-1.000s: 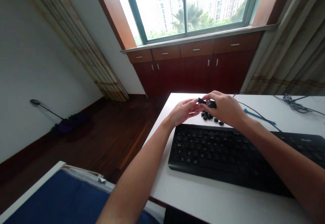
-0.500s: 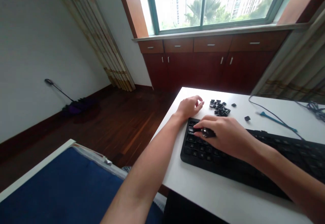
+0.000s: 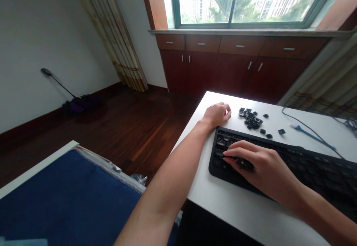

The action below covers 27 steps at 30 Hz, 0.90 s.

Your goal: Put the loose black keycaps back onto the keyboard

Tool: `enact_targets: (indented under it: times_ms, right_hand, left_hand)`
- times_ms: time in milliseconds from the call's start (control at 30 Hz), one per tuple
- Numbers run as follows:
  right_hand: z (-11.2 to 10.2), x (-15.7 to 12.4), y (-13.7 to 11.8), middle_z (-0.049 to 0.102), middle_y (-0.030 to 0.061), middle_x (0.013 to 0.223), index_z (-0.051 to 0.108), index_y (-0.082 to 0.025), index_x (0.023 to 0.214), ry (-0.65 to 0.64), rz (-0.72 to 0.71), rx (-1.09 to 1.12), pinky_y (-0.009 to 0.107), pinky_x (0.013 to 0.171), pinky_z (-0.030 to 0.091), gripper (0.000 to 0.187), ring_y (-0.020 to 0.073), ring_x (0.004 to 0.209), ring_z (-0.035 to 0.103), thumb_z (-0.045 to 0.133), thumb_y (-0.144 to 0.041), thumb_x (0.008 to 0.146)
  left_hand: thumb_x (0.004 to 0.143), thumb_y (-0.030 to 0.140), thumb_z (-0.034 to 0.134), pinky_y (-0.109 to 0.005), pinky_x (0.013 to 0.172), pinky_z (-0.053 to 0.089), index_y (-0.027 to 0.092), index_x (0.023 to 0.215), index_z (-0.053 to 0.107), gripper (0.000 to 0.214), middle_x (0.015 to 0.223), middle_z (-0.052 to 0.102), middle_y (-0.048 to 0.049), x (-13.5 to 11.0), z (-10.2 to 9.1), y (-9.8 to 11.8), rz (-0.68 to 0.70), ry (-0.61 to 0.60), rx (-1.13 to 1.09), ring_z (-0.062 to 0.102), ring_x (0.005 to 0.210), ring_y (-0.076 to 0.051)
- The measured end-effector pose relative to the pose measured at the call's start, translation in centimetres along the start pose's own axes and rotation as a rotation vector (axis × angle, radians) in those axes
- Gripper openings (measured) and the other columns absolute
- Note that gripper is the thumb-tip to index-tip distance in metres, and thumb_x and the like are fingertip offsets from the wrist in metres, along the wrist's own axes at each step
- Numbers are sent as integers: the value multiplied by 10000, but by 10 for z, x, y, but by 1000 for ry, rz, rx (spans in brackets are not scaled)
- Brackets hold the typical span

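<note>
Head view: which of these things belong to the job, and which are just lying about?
Job: right hand pinching a black keycap on the black keyboard; left hand beside the loose black keycaps.

Lying about: blue tool, black cable, purple mop on the floor.

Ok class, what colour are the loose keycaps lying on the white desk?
The loose keycaps are black; they show best in the head view.
</note>
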State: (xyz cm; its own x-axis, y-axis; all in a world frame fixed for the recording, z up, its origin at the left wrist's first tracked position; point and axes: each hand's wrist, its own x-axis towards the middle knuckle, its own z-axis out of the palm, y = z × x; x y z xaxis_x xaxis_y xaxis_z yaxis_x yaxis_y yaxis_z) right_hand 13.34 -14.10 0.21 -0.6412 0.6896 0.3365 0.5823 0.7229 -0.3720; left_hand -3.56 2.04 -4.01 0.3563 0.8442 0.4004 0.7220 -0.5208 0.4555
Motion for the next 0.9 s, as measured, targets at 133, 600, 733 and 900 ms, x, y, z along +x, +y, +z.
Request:
enact_targets:
  times_ms: [133, 600, 733, 900]
  right_hand:
    - [3, -5, -3, 717, 13, 1131, 713, -288, 1082, 5, -29, -18, 295, 764, 570, 232, 180, 892, 703, 599, -167, 919]
    - [4, -9, -7, 696, 13, 1175, 685, -271, 1087, -25, -29, -57, 297, 722, 578, 268, 176, 868, 713, 578, -127, 889]
    - [5, -10, -6, 701, 2, 1156, 671, -273, 1057, -2, -16, -45, 279, 726, 558, 200, 164, 871, 711, 566, -161, 928]
    - [5, -9, -6, 700, 7, 1155, 651, -260, 1033, -15, -32, -51, 276, 709, 541, 176, 162, 855, 708, 544, -157, 937]
  left_hand:
    - [909, 324, 557, -334, 756, 481, 178, 958, 708, 215, 931, 665, -83, 0, 0, 0, 10, -1, 6, 624, 800, -222]
    - [914, 316, 556, -337, 759, 484, 168, 958, 706, 215, 948, 669, -95, -1, -1, 1, -6, -3, 12, 637, 815, -232]
    - [916, 320, 554, -328, 756, 477, 168, 959, 702, 216, 949, 668, -91, -1, -1, 1, -5, 1, 13, 636, 814, -225]
    - [916, 343, 560, -301, 741, 463, 176, 971, 703, 226, 944, 673, -79, -1, -1, 1, 2, -2, 15, 631, 801, -199]
